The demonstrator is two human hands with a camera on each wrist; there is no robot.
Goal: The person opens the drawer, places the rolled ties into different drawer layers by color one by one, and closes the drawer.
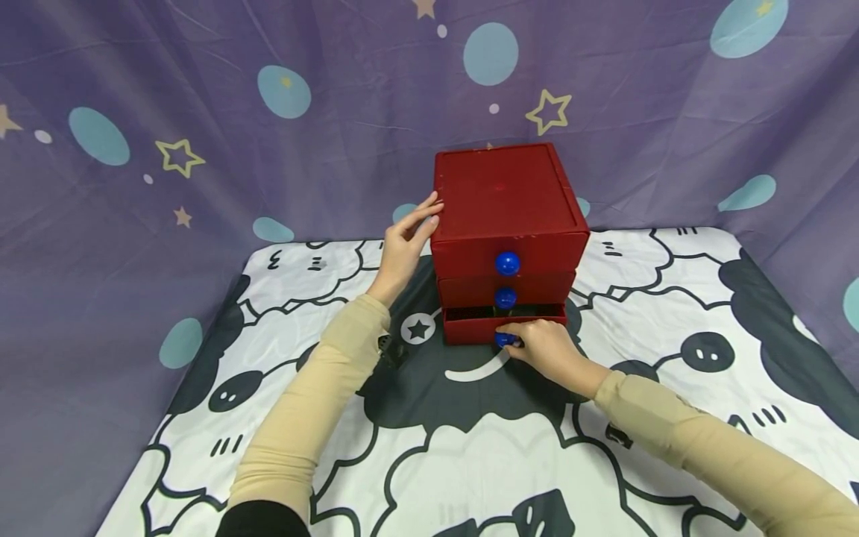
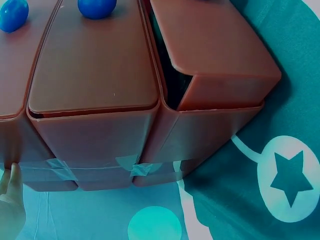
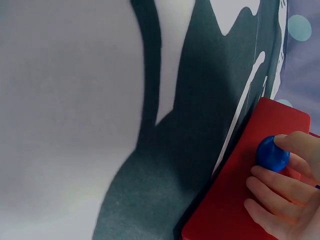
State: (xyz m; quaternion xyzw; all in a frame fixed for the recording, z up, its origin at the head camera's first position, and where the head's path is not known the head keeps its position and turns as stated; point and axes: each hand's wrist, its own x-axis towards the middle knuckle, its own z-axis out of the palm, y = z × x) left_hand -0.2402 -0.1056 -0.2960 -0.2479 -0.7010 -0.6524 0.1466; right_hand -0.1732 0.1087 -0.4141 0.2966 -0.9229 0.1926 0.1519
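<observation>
A red three-drawer cabinet (image 1: 506, 190) with round blue knobs stands on the patterned cloth. Its bottom drawer (image 1: 470, 330) is pulled out part way, while the upper two look closed. My right hand (image 1: 552, 354) pinches the bottom drawer's blue knob (image 3: 271, 154) between thumb and fingers. Against the cabinet's left side, near the top, rests my left hand (image 1: 406, 246) with its fingers extended. In the left wrist view, the gap above the bottom drawer (image 2: 230, 90) is dark, and only a few left fingertips (image 2: 15, 182) show at the edge.
A white and dark cartoon-print cloth (image 1: 463, 477) covers the table. Behind the cabinet hangs a purple curtain (image 1: 376, 127) with stars and blue spots. Clear tape (image 2: 145, 169) runs along the cabinet's side.
</observation>
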